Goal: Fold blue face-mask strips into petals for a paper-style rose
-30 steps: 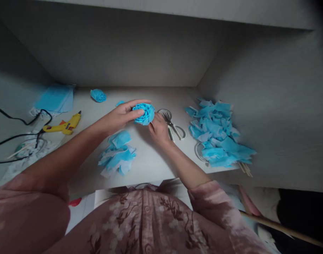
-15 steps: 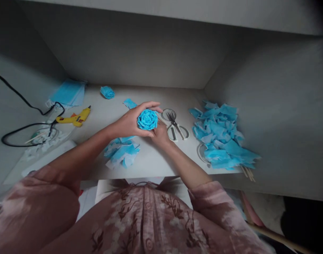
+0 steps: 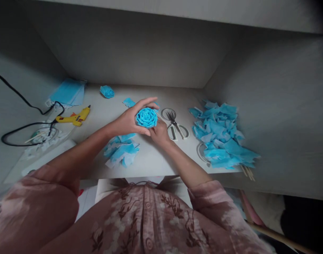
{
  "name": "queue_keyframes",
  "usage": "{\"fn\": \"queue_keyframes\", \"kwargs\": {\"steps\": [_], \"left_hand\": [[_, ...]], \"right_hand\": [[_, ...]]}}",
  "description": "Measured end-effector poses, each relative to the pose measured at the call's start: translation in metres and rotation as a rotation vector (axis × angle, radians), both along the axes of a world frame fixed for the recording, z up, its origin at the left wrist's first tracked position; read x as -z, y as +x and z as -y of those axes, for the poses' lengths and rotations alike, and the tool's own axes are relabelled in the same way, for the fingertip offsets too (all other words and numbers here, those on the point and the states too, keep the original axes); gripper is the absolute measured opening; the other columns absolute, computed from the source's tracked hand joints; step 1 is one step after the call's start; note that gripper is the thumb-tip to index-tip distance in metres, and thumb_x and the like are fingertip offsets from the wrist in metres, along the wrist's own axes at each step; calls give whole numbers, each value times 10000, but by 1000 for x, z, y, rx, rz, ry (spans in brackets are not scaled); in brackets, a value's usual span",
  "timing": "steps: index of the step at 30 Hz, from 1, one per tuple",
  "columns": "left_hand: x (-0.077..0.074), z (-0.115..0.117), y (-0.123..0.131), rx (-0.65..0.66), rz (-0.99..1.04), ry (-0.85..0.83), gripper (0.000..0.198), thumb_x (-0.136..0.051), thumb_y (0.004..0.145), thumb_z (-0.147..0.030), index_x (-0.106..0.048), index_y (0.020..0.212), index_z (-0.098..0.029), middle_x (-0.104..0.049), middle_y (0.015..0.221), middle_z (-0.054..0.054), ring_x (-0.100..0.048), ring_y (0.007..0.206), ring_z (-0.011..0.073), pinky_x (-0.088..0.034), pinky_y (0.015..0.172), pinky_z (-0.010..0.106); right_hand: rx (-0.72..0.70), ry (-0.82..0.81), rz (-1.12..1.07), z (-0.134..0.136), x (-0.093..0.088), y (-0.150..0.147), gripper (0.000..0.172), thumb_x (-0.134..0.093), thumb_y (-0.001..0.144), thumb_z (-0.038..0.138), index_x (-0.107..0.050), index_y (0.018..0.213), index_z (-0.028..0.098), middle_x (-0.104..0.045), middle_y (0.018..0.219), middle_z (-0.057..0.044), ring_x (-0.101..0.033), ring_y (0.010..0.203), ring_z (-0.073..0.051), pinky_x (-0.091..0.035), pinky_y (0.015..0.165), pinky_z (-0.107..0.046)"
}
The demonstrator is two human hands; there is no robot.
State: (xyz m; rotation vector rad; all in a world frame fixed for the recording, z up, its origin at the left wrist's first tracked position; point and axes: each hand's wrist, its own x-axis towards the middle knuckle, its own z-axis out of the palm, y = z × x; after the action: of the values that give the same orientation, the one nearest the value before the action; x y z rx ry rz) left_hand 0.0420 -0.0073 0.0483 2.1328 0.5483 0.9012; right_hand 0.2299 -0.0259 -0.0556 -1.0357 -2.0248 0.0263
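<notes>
A blue paper rose [image 3: 146,117] faces up at me above the middle of the white desk [image 3: 151,158]. My left hand [image 3: 129,120] cups it from the left, fingers curled over its top edge and thumb under it. My right hand [image 3: 159,132] is closed beneath the flower and grips it from below; what it pinches there is hidden. A small heap of blue and white paper scraps [image 3: 120,150] lies just below my left wrist.
Scissors [image 3: 175,125] lie right of my hands. A large pile of blue paper pieces [image 3: 221,135] sits at the right over wooden sticks [image 3: 247,171]. A yellow glue gun [image 3: 74,117] with black cable, folded blue sheets [image 3: 67,92] and a small blue roll [image 3: 107,91] lie left and behind.
The flower was turned from lying on its side to facing up. My left fingers have since shifted slightly around its top edge; both hands stay on it.
</notes>
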Motion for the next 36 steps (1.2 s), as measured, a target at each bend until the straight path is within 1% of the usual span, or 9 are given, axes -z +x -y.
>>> {"fn": "queue_keyframes", "kwargs": {"steps": [2, 5, 11, 16, 23, 27, 29, 33, 36], "left_hand": [[4, -6, -4, 21, 13, -58, 1262, -962, 558, -638, -378, 1623, -296, -579, 1530, 184, -544, 1431, 388, -466, 1157, 505], [8, -11, -11, 2, -24, -98, 1344, -974, 533, -640, -316, 1660, -320, -519, 1592, 181, -486, 1488, 413, -419, 1212, 547], [7, -10, -18, -99, -63, -40, 1027, -902, 683, -552, -483, 1576, -266, -490, 1622, 155, -462, 1510, 394, -362, 1269, 534], [6, -18, -21, -105, -38, -39, 941, -879, 716, -529, -524, 1548, -270, -525, 1594, 149, -501, 1475, 377, -406, 1240, 521], [-20, -32, -27, 26, -106, -128, 992, -919, 662, -521, -540, 1547, -284, -582, 1547, 130, -540, 1442, 374, -458, 1192, 490], [-25, -25, -21, -32, -199, -121, 773, -870, 709, -477, -660, 1410, -228, -693, 1405, 108, -647, 1307, 358, -513, 1124, 490], [-27, -28, -22, -83, -181, -117, 671, -846, 728, -500, -710, 1311, -197, -747, 1288, 97, -688, 1213, 344, -539, 1080, 497], [-48, -71, -40, -235, -29, -25, 713, -888, 694, -572, -695, 1279, -213, -751, 1259, 46, -666, 1134, 282, -497, 1118, 514], [-66, -124, -62, -421, -129, 97, 722, -874, 757, -469, -625, 1381, -205, -721, 1295, -30, -590, 1160, 207, -417, 1181, 450]], "right_hand": [[20, -13, -2, 0, -1, 2, 247, -440, 1016, 273, -671, 947, 215, -760, 986, -138, -713, 1000, -300, -599, 870, -460], [48, 16, -30, 0, -4, 3, 249, -416, 1002, 221, -664, 975, 217, -763, 994, -132, -708, 1006, -296, -593, 885, -462], [102, 26, -69, 4, -10, 1, 287, -407, 1067, 266, -677, 993, 201, -762, 983, -126, -715, 997, -267, -573, 870, -385], [123, -44, -45, 4, -12, 1, 310, -414, 1086, 311, -685, 976, 207, -754, 969, -116, -708, 986, -260, -553, 867, -374], [82, 4, -47, 3, -9, 0, 349, -374, 1089, 311, -694, 989, 212, -774, 984, -118, -723, 986, -263, -579, 857, -387], [72, -4, -52, 4, -11, -2, 411, -362, 1102, 361, -711, 952, 206, -776, 934, -115, -724, 934, -253, -577, 822, -375], [84, -39, -59, 5, -14, -2, 396, -384, 1099, 378, -731, 1031, 200, -787, 990, -125, -724, 992, -265, -578, 872, -397], [124, -55, -142, 6, -22, 1, 412, -415, 1095, 396, -663, 1364, 208, -780, 1224, -141, -706, 1167, -282, -559, 1011, -459], [101, -20, -151, 8, -27, 2, 386, -430, 1096, 356, -677, 1361, 223, -798, 1202, -117, -725, 1143, -265, -559, 1021, -452]]}}
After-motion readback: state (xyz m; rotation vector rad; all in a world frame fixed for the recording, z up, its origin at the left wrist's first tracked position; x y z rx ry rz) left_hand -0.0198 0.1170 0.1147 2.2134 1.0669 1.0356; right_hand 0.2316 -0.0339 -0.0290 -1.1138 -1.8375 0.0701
